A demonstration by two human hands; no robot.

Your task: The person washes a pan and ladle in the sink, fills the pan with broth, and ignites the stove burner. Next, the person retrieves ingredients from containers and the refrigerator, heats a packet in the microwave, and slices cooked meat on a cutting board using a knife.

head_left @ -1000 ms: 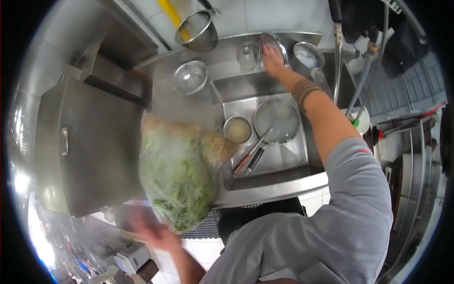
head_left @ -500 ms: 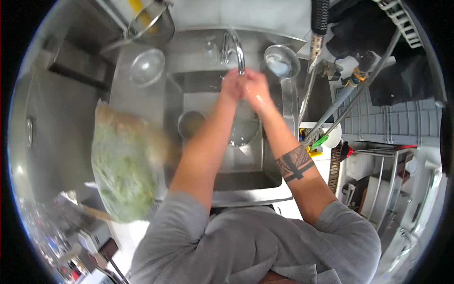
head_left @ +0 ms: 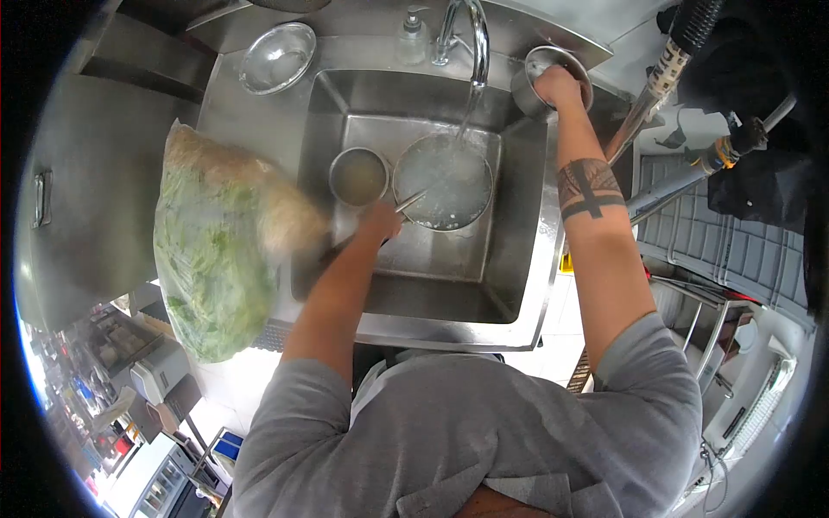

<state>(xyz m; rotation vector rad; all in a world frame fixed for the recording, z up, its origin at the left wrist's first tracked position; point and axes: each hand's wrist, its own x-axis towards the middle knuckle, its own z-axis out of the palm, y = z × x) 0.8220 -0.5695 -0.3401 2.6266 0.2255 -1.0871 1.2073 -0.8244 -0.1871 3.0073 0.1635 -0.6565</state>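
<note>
My left hand [head_left: 380,223] is closed round the handle of a round metal pan [head_left: 432,226] in the sink. Cloudy water fills the pan, and a stream from the faucet [head_left: 480,65] runs into it. Left of the pan, a small metal pot [head_left: 333,176] with murky liquid stands on the sink floor. My right hand [head_left: 557,86] reaches down into a metal container [head_left: 524,93] at the sink's back right corner. Its fingers are hidden inside, so what they touch cannot be made out.
A large clear bag of leafy greens [head_left: 211,268] sits left of the sink [head_left: 432,298]. Behind it, a metal bowl [head_left: 278,59] rests on the counter, with a soap pump bottle [head_left: 413,41] near the faucet. Metal poles [head_left: 643,112] stand at the right.
My hands were together under the faucet's stream. They have parted: the left came down to grip the pan's handle, the right went into the container. The camera view has shifted.
</note>
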